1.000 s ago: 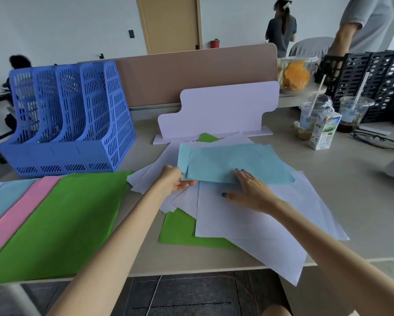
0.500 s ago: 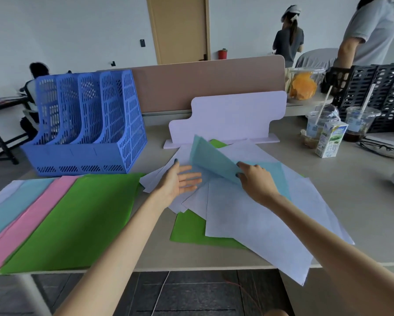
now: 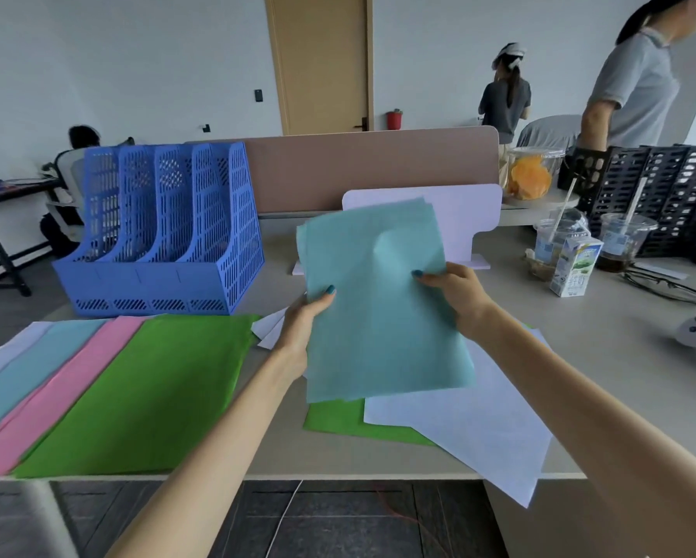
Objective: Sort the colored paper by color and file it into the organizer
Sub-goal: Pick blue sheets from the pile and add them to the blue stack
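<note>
The light blue sheets (image 3: pixel 378 316) stand upright over the table, pinched at the side edges by the left hand (image 3: pixel 304 328) and the right hand (image 3: pixel 455 292). Under them lie loose white sheets (image 3: pixel 479 428) and a green sheet (image 3: pixel 338 420). At the left, flat and overlapping, lie a white stack (image 3: pixel 3 352), a light blue stack (image 3: pixel 28 368), a pink stack (image 3: pixel 56 404) and a green stack (image 3: pixel 144 396). The blue organizer (image 3: pixel 165 235) stands just behind them.

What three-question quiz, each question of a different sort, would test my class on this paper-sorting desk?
1. True or false: the left hand and the right hand both grip the light blue paper, which is held up off the table.
2. Which sorted stack lies nearest the light blue paper? A pink stack; B green stack; C white stack.
3. What colour is the lone sheet that lies partly under the white sheets near the table's front edge?

Key: 1 true; 2 B; 3 green.
</note>
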{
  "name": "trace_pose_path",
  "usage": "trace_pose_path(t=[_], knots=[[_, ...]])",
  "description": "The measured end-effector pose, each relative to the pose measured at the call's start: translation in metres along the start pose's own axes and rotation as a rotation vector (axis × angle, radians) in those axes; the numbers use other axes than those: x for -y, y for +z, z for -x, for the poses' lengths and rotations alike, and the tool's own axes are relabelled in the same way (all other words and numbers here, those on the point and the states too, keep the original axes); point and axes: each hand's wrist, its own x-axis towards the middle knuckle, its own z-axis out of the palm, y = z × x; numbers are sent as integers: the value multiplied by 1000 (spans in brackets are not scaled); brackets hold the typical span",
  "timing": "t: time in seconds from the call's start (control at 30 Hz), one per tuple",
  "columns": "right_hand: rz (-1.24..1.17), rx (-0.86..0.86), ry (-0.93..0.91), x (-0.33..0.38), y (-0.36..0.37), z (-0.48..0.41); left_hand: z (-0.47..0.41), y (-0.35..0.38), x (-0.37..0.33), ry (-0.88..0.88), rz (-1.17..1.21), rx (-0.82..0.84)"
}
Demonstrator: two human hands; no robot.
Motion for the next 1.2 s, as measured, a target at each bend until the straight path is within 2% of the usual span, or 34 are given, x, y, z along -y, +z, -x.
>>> trace_pose_path(t=[0.07, 0.13, 0.23, 0.3, 0.33, 0.4, 0.43, 0.47, 0.53, 0.67, 0.8, 0.97, 1.1, 1.2], knots=[[72, -91, 28, -11, -7, -6, -3, -5, 4, 24, -75, -192], [166, -120, 117, -26, -11, -9, -7, -11, 16, -14, -248, -265], [310, -102, 249, -53, -14, -10, -7, -13, 35, -167, -377, -65], [413, -130, 284, -64, -16, -8, -7, -16, 37, -88, -520, -64], [446, -148, 277, -68, -18, -8, -9, -22, 37, -18, -658, -128], [492, -164, 237, -74, -23, -10, -10, -36, 33, 124, -1075, -295], [505, -158, 226, -75, -25, -11, -10, -44, 33, 196, -1275, -326], [515, -148, 221, -77, -28, -11, -9, -52, 35, 229, -1427, -307], [522, -147, 220, -78, -33, -11, -2, -54, 34, 215, -1573, -258], [448, -168, 238, -78, -43, -9, 11, -34, 36, 275, -1565, -288], [401, -184, 243, -80, -48, -8, 4, -33, 39, 283, -1291, -285], [374, -197, 236, -81, -49, -6, 0, -55, 42, 201, -1432, -307], [332, -184, 241, -76, -42, -2, 4, -54, 42, 288, -1458, -359], [320, -187, 230, -77, -34, -1, 0, -46, 42, 265, -1138, -289]])
